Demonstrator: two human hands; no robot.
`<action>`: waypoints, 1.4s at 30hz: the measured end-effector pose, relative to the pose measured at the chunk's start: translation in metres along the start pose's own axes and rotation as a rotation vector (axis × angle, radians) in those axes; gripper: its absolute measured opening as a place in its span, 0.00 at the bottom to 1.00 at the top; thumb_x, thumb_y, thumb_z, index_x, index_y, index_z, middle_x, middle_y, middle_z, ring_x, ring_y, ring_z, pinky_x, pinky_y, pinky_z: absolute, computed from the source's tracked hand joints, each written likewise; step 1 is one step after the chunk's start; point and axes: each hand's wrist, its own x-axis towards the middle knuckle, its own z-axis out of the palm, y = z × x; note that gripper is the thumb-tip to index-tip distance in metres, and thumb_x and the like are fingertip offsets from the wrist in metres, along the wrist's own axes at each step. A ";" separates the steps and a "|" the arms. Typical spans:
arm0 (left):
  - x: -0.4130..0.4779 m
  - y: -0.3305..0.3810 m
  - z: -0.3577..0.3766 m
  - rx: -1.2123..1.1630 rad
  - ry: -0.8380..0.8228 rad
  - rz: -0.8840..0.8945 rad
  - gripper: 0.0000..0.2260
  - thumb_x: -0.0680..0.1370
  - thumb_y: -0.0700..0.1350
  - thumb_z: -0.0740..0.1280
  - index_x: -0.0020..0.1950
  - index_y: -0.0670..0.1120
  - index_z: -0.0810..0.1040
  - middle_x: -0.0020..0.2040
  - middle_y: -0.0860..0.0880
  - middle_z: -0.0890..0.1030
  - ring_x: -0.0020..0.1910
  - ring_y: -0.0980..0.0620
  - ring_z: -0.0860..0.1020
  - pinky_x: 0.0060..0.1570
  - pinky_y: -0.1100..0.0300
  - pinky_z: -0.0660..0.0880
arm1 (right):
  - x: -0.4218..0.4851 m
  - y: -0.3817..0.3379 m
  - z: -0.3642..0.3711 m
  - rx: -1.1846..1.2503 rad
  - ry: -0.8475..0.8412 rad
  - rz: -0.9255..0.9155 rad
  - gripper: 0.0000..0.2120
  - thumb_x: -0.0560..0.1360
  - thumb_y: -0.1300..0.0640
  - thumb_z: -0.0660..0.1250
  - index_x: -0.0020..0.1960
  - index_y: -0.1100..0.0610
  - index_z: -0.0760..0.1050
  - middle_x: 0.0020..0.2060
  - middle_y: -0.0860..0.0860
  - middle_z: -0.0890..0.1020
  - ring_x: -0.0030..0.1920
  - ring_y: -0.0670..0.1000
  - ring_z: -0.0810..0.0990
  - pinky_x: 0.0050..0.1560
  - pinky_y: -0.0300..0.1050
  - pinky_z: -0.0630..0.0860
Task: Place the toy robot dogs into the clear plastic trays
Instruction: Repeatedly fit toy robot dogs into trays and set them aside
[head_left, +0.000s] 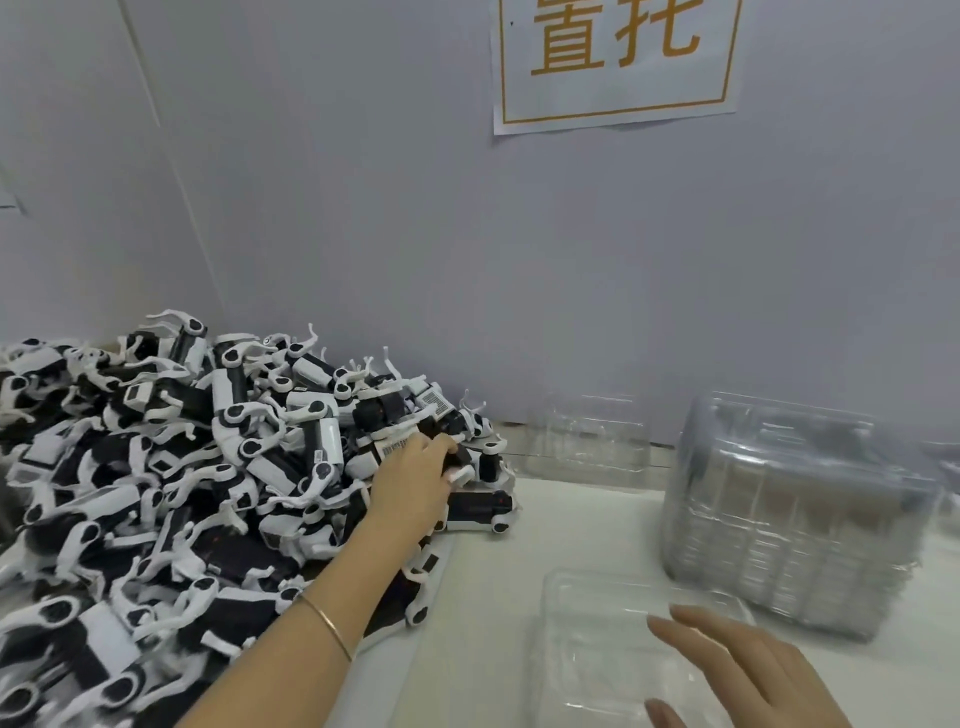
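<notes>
Left hand (415, 483) is in at the right edge of the dog pile (156, 467), fingers curled round one black-and-white toy dog (470, 457) that sits on the heap. Right hand (743, 670) hovers, fingers spread and relaxed, over a clear tray (582, 639) at the worktop's (571, 519) near edge. A stack of trays (795, 514) stands just beyond, towards the right.

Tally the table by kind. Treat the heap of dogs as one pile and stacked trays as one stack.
Pile of toy robot dogs: 1 (dogs too tangled to count)
Tall stack of clear plastic trays: 1
Loose clear tray at the front: 1
Clear trays by the wall: 1 group, number unclear
Total: 4
</notes>
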 end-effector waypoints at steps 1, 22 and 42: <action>0.000 0.005 -0.005 -0.146 0.029 -0.020 0.08 0.80 0.51 0.64 0.55 0.49 0.77 0.50 0.52 0.75 0.51 0.50 0.76 0.46 0.59 0.68 | -0.002 -0.020 0.012 -0.020 0.030 -0.005 0.21 0.79 0.34 0.50 0.56 0.44 0.75 0.48 0.48 0.83 0.49 0.47 0.79 0.56 0.37 0.68; -0.113 0.146 -0.068 -0.662 0.109 1.132 0.22 0.70 0.40 0.70 0.63 0.48 0.71 0.71 0.43 0.67 0.70 0.47 0.70 0.66 0.58 0.69 | 0.023 -0.008 -0.040 1.131 0.056 1.010 0.28 0.55 0.50 0.77 0.55 0.45 0.78 0.47 0.53 0.86 0.44 0.54 0.86 0.38 0.47 0.79; -0.169 0.078 -0.042 -0.462 -0.047 0.560 0.32 0.62 0.74 0.68 0.46 0.46 0.79 0.50 0.50 0.77 0.45 0.50 0.77 0.45 0.64 0.73 | -0.022 0.030 -0.042 0.943 0.112 1.143 0.16 0.68 0.51 0.73 0.54 0.54 0.78 0.43 0.58 0.84 0.46 0.63 0.84 0.54 0.63 0.78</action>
